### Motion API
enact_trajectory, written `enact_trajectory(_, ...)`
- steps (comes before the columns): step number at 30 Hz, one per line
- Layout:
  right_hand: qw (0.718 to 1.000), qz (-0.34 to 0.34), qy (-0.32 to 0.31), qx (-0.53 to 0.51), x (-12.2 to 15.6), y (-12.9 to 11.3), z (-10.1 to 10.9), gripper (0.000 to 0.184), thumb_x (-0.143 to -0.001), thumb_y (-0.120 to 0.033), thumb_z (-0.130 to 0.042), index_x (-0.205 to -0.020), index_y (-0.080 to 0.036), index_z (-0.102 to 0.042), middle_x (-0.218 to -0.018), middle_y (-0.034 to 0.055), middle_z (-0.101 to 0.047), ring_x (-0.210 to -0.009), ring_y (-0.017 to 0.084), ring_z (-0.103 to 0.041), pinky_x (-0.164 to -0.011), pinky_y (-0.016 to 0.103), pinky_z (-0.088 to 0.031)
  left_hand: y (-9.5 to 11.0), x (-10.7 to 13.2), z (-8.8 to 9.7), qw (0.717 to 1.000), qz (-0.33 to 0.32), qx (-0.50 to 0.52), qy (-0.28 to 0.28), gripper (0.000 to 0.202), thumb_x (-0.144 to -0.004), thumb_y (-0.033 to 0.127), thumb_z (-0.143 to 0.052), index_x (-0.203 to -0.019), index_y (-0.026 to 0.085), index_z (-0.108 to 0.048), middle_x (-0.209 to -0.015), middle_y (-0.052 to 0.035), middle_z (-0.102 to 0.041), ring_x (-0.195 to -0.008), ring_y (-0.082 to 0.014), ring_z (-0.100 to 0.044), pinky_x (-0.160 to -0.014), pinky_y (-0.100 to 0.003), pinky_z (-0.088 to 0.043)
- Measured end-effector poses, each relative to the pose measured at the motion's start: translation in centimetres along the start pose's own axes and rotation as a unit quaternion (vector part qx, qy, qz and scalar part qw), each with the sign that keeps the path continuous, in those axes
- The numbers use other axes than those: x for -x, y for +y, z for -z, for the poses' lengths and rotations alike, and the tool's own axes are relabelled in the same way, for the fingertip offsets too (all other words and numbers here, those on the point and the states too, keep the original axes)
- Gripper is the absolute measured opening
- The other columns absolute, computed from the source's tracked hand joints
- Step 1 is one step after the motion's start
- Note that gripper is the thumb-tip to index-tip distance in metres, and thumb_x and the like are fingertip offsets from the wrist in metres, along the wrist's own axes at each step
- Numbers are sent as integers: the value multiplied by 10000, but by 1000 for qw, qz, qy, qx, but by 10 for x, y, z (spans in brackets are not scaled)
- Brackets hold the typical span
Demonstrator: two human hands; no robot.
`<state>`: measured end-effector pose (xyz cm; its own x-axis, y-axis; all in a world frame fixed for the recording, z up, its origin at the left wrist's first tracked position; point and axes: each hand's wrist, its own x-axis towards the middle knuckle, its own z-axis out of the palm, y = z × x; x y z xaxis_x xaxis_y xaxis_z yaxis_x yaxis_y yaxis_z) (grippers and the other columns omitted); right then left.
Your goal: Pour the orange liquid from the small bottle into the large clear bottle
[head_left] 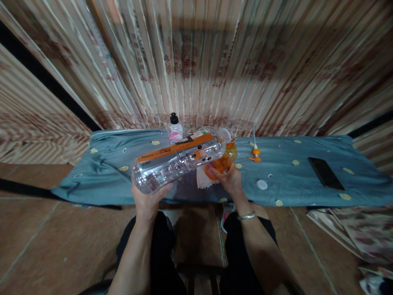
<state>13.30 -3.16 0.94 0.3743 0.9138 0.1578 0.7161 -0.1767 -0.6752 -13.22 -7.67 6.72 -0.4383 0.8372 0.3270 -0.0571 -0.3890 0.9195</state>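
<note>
My left hand (149, 200) grips the base of a large clear plastic bottle (175, 164) with an orange label. That bottle is tilted, its neck at the upper right over the mouth of a smaller bottle of orange liquid (225, 159). Around the smaller bottle my right hand (231, 178) is closed; it stands on or just above a folded white cloth (204, 178). I cannot tell whether the two mouths touch. To the right lie an orange pump top (254, 153) with a white stem and a round white cap (262, 184).
A small clear bottle with a black top (174, 127) stands behind the large one. A dark phone (326, 173) lies at the right on the blue-green cloth-covered table (294, 176). Striped patterned curtains (196, 61) hang directly behind.
</note>
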Motion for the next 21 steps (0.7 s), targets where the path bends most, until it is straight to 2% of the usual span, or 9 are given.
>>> enact_trajectory(6,999,21,11,-23,-3,10,-5,820,-701,-748,-802,-1223,-146,-610,-1098,207,-807,-1021,364,-781,-845,448,-624,4,0,-2,1000,-5,-6,3,1055,-400,539,-1046,-1318,239,-621,-1202,-87,-736,-1091,-270,-739,-961,-371,-627)
enact_trajectory(9,999,19,16,-22,-2,10,-5,749,-718,-707,-803,-1215,-179,-616,-1097,172,-812,-1001,342,-785,-842,443,-625,5,0,-3,1000,-6,-6,3,1069,-404,537,-1047,-1336,237,-617,-1223,-95,-733,-1089,-272,-740,-952,-368,-627)
enact_trajectory(13,999,17,20,-23,1,4,-3,720,-744,-625,-811,-1243,-142,-620,-1106,201,-803,-1012,353,-783,-854,460,-619,4,0,-3,1000,0,3,2,1025,-410,505,-1053,-1304,229,-634,-1175,-83,-746,-1110,-269,-738,-998,-367,-610)
enact_trajectory(16,999,17,16,-23,2,2,-2,739,-752,-627,-804,-1251,-114,-617,-1078,204,-800,-1005,356,-781,-853,461,-617,3,0,-3,1000,6,7,0,1023,-407,496,-1055,-1302,232,-636,-1160,-85,-750,-1110,-276,-739,-986,-375,-615)
enact_trajectory(21,1000,8,14,-14,0,5,-3,717,-728,-657,-814,-1199,-146,-637,-990,163,-792,-928,357,-776,-789,464,-619,2,1,-2,1000,-3,-3,-10,1027,-437,535,-1040,-1328,234,-626,-1174,-91,-748,-1127,-296,-741,-1001,-406,-614)
